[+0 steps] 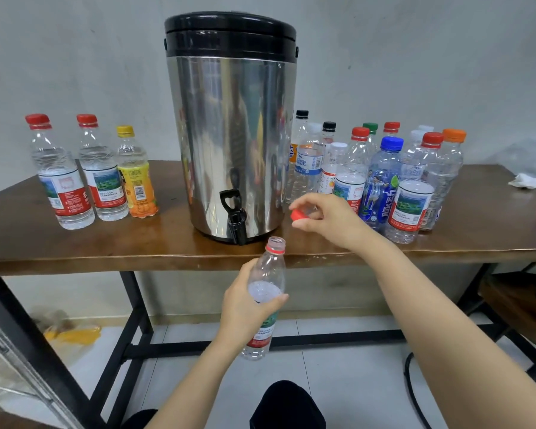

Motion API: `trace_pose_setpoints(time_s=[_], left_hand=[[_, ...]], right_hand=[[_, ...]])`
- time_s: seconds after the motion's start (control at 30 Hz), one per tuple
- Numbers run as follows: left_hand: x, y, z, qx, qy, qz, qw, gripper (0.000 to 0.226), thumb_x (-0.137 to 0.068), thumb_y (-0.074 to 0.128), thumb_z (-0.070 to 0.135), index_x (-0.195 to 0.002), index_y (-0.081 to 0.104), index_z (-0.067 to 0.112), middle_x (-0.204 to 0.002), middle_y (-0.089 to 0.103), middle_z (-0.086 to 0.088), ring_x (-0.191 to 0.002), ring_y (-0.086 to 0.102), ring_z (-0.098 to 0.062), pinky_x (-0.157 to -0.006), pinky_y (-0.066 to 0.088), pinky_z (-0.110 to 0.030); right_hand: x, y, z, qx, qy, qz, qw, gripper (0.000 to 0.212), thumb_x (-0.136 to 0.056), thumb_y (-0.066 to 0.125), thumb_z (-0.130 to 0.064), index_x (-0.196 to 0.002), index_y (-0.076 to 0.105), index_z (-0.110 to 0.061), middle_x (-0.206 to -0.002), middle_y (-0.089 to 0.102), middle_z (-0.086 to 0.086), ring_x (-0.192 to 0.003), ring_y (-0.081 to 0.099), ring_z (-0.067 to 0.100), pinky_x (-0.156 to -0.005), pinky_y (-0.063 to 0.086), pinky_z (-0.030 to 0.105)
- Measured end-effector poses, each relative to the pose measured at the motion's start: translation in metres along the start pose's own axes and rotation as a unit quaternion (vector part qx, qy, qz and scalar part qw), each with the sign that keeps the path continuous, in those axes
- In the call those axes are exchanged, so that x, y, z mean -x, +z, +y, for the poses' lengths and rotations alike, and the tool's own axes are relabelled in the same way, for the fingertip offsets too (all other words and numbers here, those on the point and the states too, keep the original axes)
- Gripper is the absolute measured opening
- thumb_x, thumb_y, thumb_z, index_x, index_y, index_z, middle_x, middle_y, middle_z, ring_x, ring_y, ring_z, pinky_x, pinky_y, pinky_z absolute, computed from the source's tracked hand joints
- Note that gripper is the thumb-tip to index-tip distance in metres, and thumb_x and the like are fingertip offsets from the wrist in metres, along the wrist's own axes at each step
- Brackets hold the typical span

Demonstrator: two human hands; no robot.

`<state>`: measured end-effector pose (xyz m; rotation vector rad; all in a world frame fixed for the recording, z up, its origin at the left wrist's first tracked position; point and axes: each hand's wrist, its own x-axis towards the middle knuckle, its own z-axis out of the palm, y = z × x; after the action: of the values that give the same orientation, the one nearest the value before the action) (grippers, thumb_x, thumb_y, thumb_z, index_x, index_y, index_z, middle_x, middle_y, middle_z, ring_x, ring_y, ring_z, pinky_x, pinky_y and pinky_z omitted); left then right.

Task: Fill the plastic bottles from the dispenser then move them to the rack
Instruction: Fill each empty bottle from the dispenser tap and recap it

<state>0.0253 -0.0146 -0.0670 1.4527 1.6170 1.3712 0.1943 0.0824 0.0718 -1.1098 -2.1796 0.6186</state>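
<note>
While the L hand [250, 308] grips the open bottle [270, 267] round its middle, fingers and thumb curled round the label's top edge, the R hand [325, 218] pinches the red cap [298, 215] betw. thumb and fingertips, above and to the right of the btl's mouth and apart from it. That bottle is clear plastic w/ a red ring on the neck, uncapped, leaning a bit to the right. It's held in front of the table [75, 246], its mouth at about the height of the tabletop edge, near the tap [235, 219] and just to its right, not under the spout.

The dispenser [229, 134], a steel drum w/ a black lid, stands upright mid-table, its black tap at the bottom front, by the table's front edge.

Left of it, 3 capped btls stand in a row: two red-capped bottles [61, 178] and, nearest the drum, a yellow-capped bottle [137, 181] w/ an orange label.

Right of the drum is a tight cluster of capped bottles [351, 168], upright, caps red, black, white, green and orange. Among them a blue-capped bottle [382, 184] is near the front, w/ a red-capped one beside it at the front right.

At the far right of the table lie a crumpled tissue [525, 181] and, behind it, a clear plastic bag [531, 153].
</note>
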Motion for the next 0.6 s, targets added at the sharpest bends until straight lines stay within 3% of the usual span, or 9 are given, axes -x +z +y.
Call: trace_pose_setpoints(time_s=[0.1,0.2,0.3,0.43,0.6], left_hand=[[0.003,-0.001,-0.013,0.014,-0.043,0.012,0.999,0.065,-0.068,0.088,0.027,-0.119,0.051,0.045,-0.111,0.063,0.019,-0.105,0.061,-0.009,-0.091,0.053,-0.034],[0.007,-0.006,-0.023,0.022,-0.072,0.029,0.997,0.065,-0.069,0.088,0.028,-0.118,0.048,0.041,-0.106,0.061,0.022,-0.096,0.06,0.0,-0.081,0.05,-0.025],[0.006,-0.012,-0.027,0.021,-0.082,0.051,0.995,0.065,-0.07,0.087,0.027,-0.119,0.046,0.039,-0.099,0.054,0.028,-0.09,0.056,0.003,-0.077,0.046,-0.022],[0.003,-0.015,-0.027,0.017,-0.084,0.064,0.994,0.071,-0.069,0.088,0.029,-0.127,0.049,0.035,-0.107,0.058,0.019,-0.1,0.058,-0.01,-0.086,0.052,-0.03],[-0.004,-0.016,-0.027,0.024,-0.069,0.073,0.995,0.074,-0.068,0.088,0.03,-0.131,0.049,0.036,-0.115,0.06,0.015,-0.106,0.058,-0.011,-0.092,0.052,-0.034]], right_hand=[[-0.006,0.017,0.034,0.08,0.051,0.038,0.995,0.031,-0.083,0.077,-0.028,-0.111,0.069,-0.015,-0.095,0.061,-0.004,-0.089,0.056,0.011,-0.084,0.045,0.024],[-0.007,0.035,0.059,0.145,0.093,0.034,0.984,0.034,-0.088,0.071,-0.034,-0.117,0.068,-0.016,-0.109,0.062,0.006,-0.103,0.058,0.022,-0.09,0.048,0.038],[-0.007,0.046,0.068,0.203,0.106,0.041,0.972,0.033,-0.093,0.065,-0.031,-0.125,0.065,-0.019,-0.12,0.058,0.009,-0.113,0.054,0.028,-0.091,0.047,0.04],[-0.008,0.055,0.072,0.237,0.125,0.038,0.963,0.035,-0.096,0.062,-0.029,-0.13,0.06,-0.022,-0.125,0.057,0.008,-0.119,0.047,0.029,-0.091,0.046,0.041],[-0.011,0.058,0.074,0.226,0.137,0.039,0.964,0.034,-0.096,0.062,-0.03,-0.129,0.06,-0.023,-0.126,0.057,0.006,-0.119,0.049,0.028,-0.089,0.048,0.042]])
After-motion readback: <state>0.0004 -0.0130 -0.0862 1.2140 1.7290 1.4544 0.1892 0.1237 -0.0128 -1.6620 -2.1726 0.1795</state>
